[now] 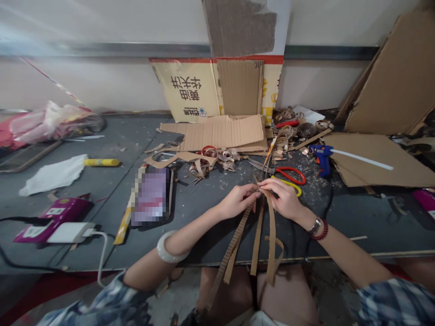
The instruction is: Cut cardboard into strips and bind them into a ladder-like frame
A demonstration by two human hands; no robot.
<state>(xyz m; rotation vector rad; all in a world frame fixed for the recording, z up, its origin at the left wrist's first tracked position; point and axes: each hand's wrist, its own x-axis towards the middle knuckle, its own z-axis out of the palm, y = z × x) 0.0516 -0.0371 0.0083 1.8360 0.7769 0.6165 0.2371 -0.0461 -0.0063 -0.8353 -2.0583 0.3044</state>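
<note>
Two bare hands, the left hand (pixel 236 201) and right hand (pixel 283 199), both clenched in a pinch on several cardboard strips (pixel 260 235). Strip ends gathered inside the grip, lengths trailing below it past the bench edge. Red-handled scissors (pixel 290 175) just beyond the right hand; blue hot glue gun (pixel 321 159) farther right.

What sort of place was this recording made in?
Probably a cardboard-craft workbench: the left hand and right hand hold corrugated cardboard strips, near a blue hot glue gun and red-handled scissors.

Upside-down Chinese chars on yellow cardboard box (pixel 185 90), big ones prob 黄油, rest unreadable
</note>
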